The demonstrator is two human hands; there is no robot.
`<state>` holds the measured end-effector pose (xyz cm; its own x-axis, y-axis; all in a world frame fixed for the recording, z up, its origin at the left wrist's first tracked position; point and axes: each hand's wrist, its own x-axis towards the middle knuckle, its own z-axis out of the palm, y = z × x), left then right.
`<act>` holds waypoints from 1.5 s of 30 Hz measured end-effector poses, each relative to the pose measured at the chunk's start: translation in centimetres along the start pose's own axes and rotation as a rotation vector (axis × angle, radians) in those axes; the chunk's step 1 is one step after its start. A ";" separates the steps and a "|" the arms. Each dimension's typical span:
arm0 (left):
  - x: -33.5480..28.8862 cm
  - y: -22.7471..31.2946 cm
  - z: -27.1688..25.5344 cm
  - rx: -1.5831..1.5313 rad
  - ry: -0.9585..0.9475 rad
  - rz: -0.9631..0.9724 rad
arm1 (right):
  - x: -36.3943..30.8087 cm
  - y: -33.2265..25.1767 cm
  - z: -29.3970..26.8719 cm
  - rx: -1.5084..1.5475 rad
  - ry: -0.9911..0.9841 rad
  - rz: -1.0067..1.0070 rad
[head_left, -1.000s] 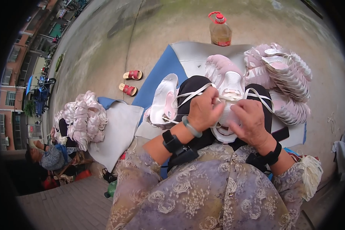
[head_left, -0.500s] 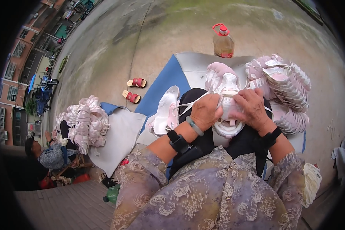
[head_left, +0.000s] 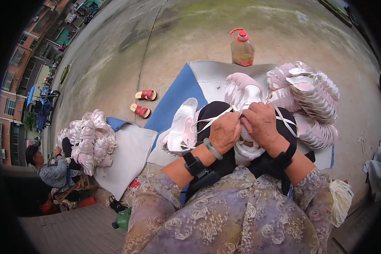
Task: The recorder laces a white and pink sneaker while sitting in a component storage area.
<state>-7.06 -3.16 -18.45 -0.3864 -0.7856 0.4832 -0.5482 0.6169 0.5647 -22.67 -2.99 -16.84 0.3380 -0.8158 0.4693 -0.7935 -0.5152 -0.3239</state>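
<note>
A white and pink shoe upper [head_left: 249, 151] rests on my lap, its middle hidden under my hands. My left hand [head_left: 224, 132] is closed over its left side, gripping the white shoelace [head_left: 207, 121], which loops out to the left. Close beside it, my right hand [head_left: 260, 123] has its fingers pinched at the lacing; lace hangs from it over my right thigh. The fingertips of both hands are partly hidden. More pink and white uppers [head_left: 237, 86] lie just beyond the hands, and another upper [head_left: 184, 127] lies left of my knee.
Stacked uppers [head_left: 311, 91] stand at the right on a blue and white sheet [head_left: 175, 97]. A red-capped bottle [head_left: 242, 50] is behind it, red slippers [head_left: 146, 95] to the left. A bundle of white laces [head_left: 340, 203] hangs by my right arm. Another person [head_left: 55, 171] sits far left near piled uppers [head_left: 93, 142].
My right hand has moved left, from the upper's right edge to beside my left hand, now pinched. Lace now trails across my right thigh. The view has shifted slightly.
</note>
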 end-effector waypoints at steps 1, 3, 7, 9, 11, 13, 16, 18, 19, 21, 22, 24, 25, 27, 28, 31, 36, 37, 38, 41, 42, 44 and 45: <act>0.0 -0.1 -0.1 0.000 -0.001 -0.001 | 0.0 0.1 0.3 -0.023 0.003 0.008; 0.0 -0.1 -0.2 -0.014 -0.063 -0.052 | 0.1 0.1 0.5 -0.041 0.004 0.011; 0.1 -0.3 -0.2 -0.023 -0.059 -0.096 | 0.4 -0.3 0.7 -0.069 0.003 0.007; 0.0 -0.4 -0.1 -0.035 -0.083 -0.173 | 0.2 -0.6 0.8 -0.088 0.004 0.016; -0.1 -0.4 -0.1 -0.054 -0.074 -0.188 | -0.1 -0.9 0.9 -0.021 0.007 0.100; -0.2 -0.4 -0.1 -0.070 -0.066 -0.197 | -0.2 -0.9 1.1 -0.014 0.014 0.118; -0.2 -0.2 -0.1 -0.145 -0.035 -0.211 | -0.1 -0.9 1.0 -0.034 -0.019 0.152; 0.0 0.3 -0.3 -0.121 -0.125 -0.355 | 0.2 -1.1 0.5 -0.057 -0.058 0.164; 0.0 0.3 -0.3 -0.120 -0.130 -0.352 | 0.5 -1.3 0.2 -0.109 -0.114 0.139; 0.0 0.3 -0.7 -0.093 -0.153 -0.316 | 0.5 -1.6 -1.7 -0.161 -0.173 0.114; -0.1 0.3 -1.0 -0.096 -0.158 -0.315 | 0.0 -1.6 -3.1 -0.191 -0.146 0.018; 0.3 0.8 -1.8 -0.015 -0.193 -0.195 | -1.2 -1.0 -5.9 -0.144 -0.062 -0.141; 0.6 1.2 -2.0 -0.013 -0.193 -0.200 | -1.9 -1.2 -7.2 -0.221 -0.144 -0.101; 2.1 3.0 -2.5 -0.010 -0.105 -0.011 | -3.2 -1.8 -9.5 -0.309 -0.201 -0.095; 2.8 3.9 -2.5 -0.087 -0.131 0.047 | -3.7 -2.0 -9.8 -0.306 -0.205 -0.094; 3.5 5.0 -0.6 -0.364 -0.218 0.160 | -4.1 -2.7 -10.3 -0.363 -0.209 -0.082; 4.5 4.5 -0.2 -0.307 -0.535 0.055 | -4.3 -1.6 -9.6 -0.293 -0.074 -0.070; 4.5 4.3 -0.4 -0.366 -0.533 0.014 | -4.3 -1.3 -9.3 -0.289 -0.073 -0.064; 4.5 4.2 -0.6 -0.426 -0.530 -0.026 | -4.3 -1.0 -9.0 -0.226 -0.035 -0.055; 4.3 3.7 -1.2 -0.422 -0.503 -0.058 | -4.1 -0.3 -7.5 -0.080 0.022 -0.013; 4.1 3.6 -1.4 -0.423 -0.508 -0.059 | -4.1 -0.2 -6.9 0.000 0.040 0.016; 3.7 3.4 -1.9 -0.099 -0.286 -0.009 | -3.7 -0.3 -6.1 0.062 0.060 0.054; 3.6 3.2 -2.0 -0.099 -0.287 -0.012 | -3.7 -0.3 -5.6 0.124 0.081 0.087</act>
<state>-8.70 -3.87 -13.53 -0.5823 -0.7651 0.2750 -0.4847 0.5982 0.6381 -26.55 1.61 -13.84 0.2246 -0.8375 0.4980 -0.7479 -0.4758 -0.4628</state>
